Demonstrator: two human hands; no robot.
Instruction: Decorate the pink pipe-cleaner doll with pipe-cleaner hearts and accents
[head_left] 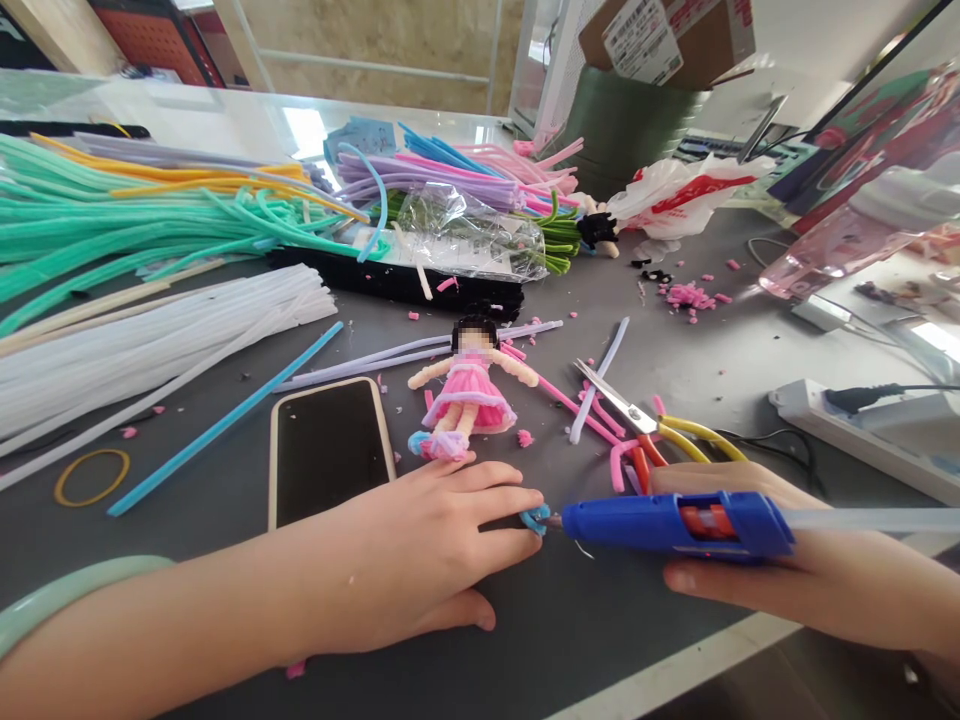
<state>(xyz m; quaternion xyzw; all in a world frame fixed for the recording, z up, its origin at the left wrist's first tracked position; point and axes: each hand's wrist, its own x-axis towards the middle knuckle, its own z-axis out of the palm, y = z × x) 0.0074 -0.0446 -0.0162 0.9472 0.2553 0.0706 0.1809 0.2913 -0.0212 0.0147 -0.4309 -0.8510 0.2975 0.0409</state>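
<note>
My right hand (795,560) is wrapped round a blue hot glue gun (652,525), which has a clear glue stick (870,519) coming out of its back end. The gun's nozzle touches or nearly touches a small blue piece of pipe cleaner (535,518). That piece is pinched between the fingertips of my left hand (457,530). Just beyond my left hand lies a pipe-cleaner doll (476,395) in a pink dress, with black hair and one blue and one lilac shoe. A phone (330,455) with a pale case is partly covered by my left wrist.
Scissors (630,405) lie open beyond the glue gun, among pink and lilac stem pieces. Bundles of green (112,225), white (172,340) and purple pipe cleaners (427,180) fill the back left. A power strip (862,425) and a pink bottle (840,235) stand at right.
</note>
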